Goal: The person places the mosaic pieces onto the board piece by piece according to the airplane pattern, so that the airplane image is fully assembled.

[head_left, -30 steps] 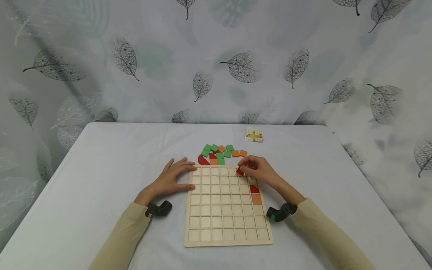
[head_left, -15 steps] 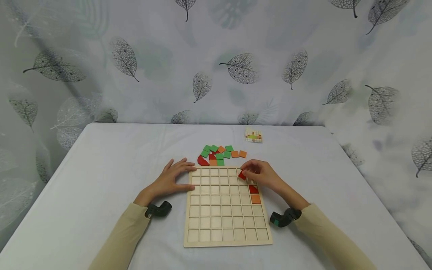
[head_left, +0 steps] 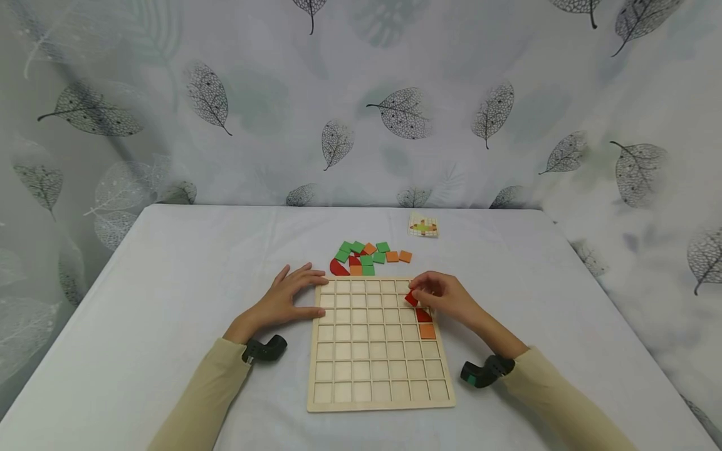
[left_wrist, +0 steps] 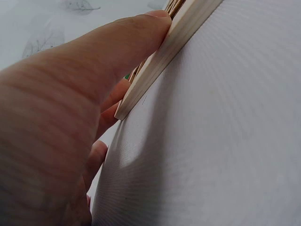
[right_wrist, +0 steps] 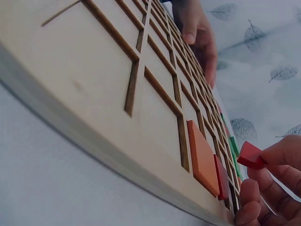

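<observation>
A wooden grid board (head_left: 361,371) lies on the table. My left hand (head_left: 286,302) rests at its left edge, fingers spread; in the left wrist view the thumb (left_wrist: 136,35) lies over the board's rim. My right hand (head_left: 448,295) pinches a small red tile (right_wrist: 251,155) between thumb and fingers, held above the upper right cells. Just below, in the rightmost column, sit a red piece with a curved edge (head_left: 423,315) and an orange square tile (head_left: 427,331), one above the other. The right hand covers part of the board's top right corner.
Beyond the board's far edge lies a loose pile of green, orange and red pieces (head_left: 368,260), with two orange tiles (head_left: 398,257) to its right. A small pattern card (head_left: 423,226) lies farther back. Both wrists wear dark camera mounts (head_left: 265,348).
My right hand has moved right and slightly toward me along the board's top, carrying the red tile nearer the right column. My left hand has stayed in place.
</observation>
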A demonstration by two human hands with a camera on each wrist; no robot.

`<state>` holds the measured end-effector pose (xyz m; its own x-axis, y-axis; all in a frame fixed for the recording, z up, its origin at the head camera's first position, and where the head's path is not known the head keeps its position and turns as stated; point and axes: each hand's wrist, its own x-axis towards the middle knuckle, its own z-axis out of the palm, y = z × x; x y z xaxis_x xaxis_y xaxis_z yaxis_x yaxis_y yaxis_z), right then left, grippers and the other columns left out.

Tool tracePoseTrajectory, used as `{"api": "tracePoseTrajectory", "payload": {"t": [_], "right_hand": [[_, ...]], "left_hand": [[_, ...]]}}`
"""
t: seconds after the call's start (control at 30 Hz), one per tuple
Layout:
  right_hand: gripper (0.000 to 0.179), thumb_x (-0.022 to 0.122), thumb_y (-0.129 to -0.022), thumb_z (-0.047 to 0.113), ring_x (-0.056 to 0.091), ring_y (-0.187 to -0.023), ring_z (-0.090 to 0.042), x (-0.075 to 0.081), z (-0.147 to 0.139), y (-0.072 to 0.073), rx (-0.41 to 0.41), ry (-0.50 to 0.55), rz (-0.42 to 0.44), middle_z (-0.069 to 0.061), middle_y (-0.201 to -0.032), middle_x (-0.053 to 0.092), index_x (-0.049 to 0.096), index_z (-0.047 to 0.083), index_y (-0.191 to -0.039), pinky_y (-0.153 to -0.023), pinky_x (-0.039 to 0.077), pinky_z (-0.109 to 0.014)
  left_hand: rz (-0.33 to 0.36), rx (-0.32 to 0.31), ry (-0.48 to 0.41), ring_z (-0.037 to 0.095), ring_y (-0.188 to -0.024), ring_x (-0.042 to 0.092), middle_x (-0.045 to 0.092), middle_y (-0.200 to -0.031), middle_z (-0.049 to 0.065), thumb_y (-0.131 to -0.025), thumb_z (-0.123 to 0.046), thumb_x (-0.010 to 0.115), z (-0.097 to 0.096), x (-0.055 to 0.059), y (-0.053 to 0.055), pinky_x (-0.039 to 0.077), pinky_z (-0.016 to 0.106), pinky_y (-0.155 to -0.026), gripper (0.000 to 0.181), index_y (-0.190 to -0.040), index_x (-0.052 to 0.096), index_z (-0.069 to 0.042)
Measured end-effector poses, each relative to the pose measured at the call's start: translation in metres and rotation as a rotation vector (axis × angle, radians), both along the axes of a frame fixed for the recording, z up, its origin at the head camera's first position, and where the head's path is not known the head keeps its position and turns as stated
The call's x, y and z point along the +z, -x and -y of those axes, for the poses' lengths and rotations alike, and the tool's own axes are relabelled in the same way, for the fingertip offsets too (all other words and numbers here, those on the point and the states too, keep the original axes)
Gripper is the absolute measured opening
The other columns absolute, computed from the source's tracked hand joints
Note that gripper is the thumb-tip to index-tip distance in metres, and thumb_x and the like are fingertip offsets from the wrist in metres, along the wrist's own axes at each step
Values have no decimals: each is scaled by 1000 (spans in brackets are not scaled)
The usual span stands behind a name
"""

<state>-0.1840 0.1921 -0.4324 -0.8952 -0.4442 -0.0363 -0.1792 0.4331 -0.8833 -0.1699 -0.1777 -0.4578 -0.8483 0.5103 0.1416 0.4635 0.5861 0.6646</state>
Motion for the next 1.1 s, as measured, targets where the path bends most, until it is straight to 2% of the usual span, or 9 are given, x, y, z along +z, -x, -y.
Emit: {"api": "tracePoseTrajectory", "payload": {"t": [0.23,0.37,0.57,0.93,1.1], "right_hand": [[19,67,-92,11,53,-61,-17,1,-4,-6,-10,2,3,-8,-80,61,64,-1,-107,-50,46,-25],[18,69,-91,11,52,-63,-13,-1,-7,-9,-17,-18,3,-8,-82,61,64,-1,-105,-51,44,-23],[18,70,-90,10,53,-66,-12,-2,-10,-14,-21,13,14,-10,-84,62,64,-1,-103,-52,45,-22],[20,69,-90,9,55,-64,-17,1,-15,-25,-4,47,76,-13,-84,62,62,-4,-103,-52,48,-24],[18,69,-90,9,54,-64,-17,0,-19,-29,18,61,81,-10,-82,63,62,-4,-102,-52,47,-24]], "left_hand": [[0,1,4,33,-146,25,51,-143,9,-82,-36,78,0,0,0,-1,57,-118,58,-132,59,-14],[3,1,2,33,-146,25,52,-143,9,-82,-36,78,0,0,0,-2,57,-118,57,-132,59,-14],[3,3,0,33,-146,24,51,-143,9,-82,-35,78,0,1,0,-2,57,-118,57,-131,59,-14],[9,4,-1,34,-146,25,52,-143,11,-81,-34,78,0,2,0,-2,57,-118,57,-131,60,-12],[17,1,-4,34,-146,25,52,-143,11,-81,-33,78,0,3,-1,-2,57,-118,57,-131,59,-12]]}}
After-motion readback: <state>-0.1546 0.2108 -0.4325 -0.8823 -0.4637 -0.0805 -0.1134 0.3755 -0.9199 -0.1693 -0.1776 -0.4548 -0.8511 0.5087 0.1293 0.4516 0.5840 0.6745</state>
